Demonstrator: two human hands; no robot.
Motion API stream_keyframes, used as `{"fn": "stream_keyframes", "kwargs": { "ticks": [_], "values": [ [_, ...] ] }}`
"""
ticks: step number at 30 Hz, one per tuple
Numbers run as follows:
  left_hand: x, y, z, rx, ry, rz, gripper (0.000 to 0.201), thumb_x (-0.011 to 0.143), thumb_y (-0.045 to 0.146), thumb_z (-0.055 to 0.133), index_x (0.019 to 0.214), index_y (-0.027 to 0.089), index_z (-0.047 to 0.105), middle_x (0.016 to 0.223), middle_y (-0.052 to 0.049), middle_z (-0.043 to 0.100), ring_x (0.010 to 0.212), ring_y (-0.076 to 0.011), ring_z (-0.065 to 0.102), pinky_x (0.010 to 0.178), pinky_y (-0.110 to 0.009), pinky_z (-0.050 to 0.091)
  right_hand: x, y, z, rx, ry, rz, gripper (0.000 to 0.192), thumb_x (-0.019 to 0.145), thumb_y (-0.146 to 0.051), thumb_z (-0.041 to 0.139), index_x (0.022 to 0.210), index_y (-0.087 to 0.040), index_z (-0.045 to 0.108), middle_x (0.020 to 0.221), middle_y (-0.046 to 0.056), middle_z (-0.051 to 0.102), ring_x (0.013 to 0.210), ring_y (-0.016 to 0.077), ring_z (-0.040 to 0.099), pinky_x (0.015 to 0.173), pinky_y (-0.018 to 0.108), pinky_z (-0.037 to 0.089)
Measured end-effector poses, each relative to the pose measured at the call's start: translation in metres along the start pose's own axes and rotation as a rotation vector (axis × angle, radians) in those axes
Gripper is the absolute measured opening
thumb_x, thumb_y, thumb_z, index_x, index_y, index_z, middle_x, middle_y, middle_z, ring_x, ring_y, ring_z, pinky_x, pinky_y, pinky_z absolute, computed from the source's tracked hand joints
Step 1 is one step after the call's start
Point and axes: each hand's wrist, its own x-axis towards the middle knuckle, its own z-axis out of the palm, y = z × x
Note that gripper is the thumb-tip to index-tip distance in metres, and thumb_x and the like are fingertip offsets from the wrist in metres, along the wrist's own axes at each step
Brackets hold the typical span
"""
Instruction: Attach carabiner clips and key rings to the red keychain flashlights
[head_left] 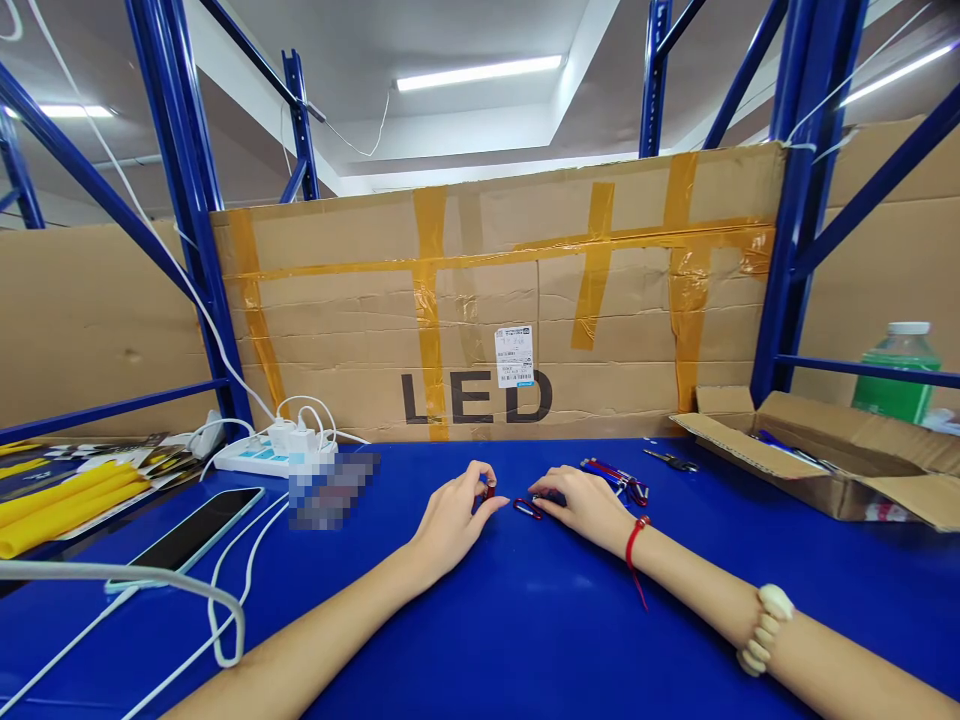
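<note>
My left hand (456, 518) is over the middle of the blue tabletop, its fingers curled around a small dark red piece (490, 491) that is mostly hidden. The left thumb points out to the right. A red carabiner (527, 509) lies on the table between the hands. My right hand (583, 508) has its thumb and fingertips closed at the carabiner's right end. Just behind the right hand sits a small pile of red, blue and silver carabiners (636, 488), partly covered by that hand.
Keys (671, 460) lie at the back right, beside an open cardboard box (802, 470). On the left are a phone (195, 535), white cables (244, 570) and a power strip (255, 457). A large cardboard panel (345, 340) marked LED stands along the back between blue posts (806, 200).
</note>
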Motion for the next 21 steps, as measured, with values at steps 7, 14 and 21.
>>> {"fn": "stream_keyframes", "kwargs": {
  "ticks": [7, 14, 21],
  "values": [
    [0.0009, 0.0008, -0.0012, 0.040, 0.002, -0.013, 0.019, 0.084, 0.037, 0.051, 0.089, 0.024, 0.039, 0.070, 0.006, 0.058, 0.071, -0.0150, 0.058, 0.065, -0.024, 0.040, 0.0008, -0.0021, -0.0014, 0.029, 0.001, 0.053, 0.016, 0.081, -0.024, 0.054, 0.089, -0.022, 0.067, 0.084, 0.002, 0.066, 0.085, 0.0185, 0.059, 0.066, 0.026, 0.042],
    [0.0014, 0.0006, -0.0020, 0.050, -0.010, -0.022, 0.020, 0.083, 0.038, 0.053, 0.089, 0.024, 0.040, 0.071, 0.006, 0.059, 0.069, -0.0146, 0.057, 0.062, -0.024, 0.039, -0.0015, -0.0056, -0.0035, 0.080, 0.027, 0.117, 0.014, 0.075, -0.021, 0.056, 0.085, -0.023, 0.066, 0.086, 0.000, 0.066, 0.078, 0.0147, 0.060, 0.061, 0.023, 0.039],
    [0.0009, -0.0007, -0.0013, 0.087, -0.010, -0.007, 0.019, 0.082, 0.039, 0.055, 0.087, 0.024, 0.045, 0.072, 0.005, 0.058, 0.073, -0.0148, 0.056, 0.066, -0.024, 0.040, -0.0002, -0.0038, -0.0012, 0.140, 0.036, 0.168, 0.019, 0.072, -0.021, 0.056, 0.087, -0.025, 0.066, 0.083, -0.002, 0.066, 0.072, 0.0128, 0.059, 0.055, 0.021, 0.036]
  ]
}}
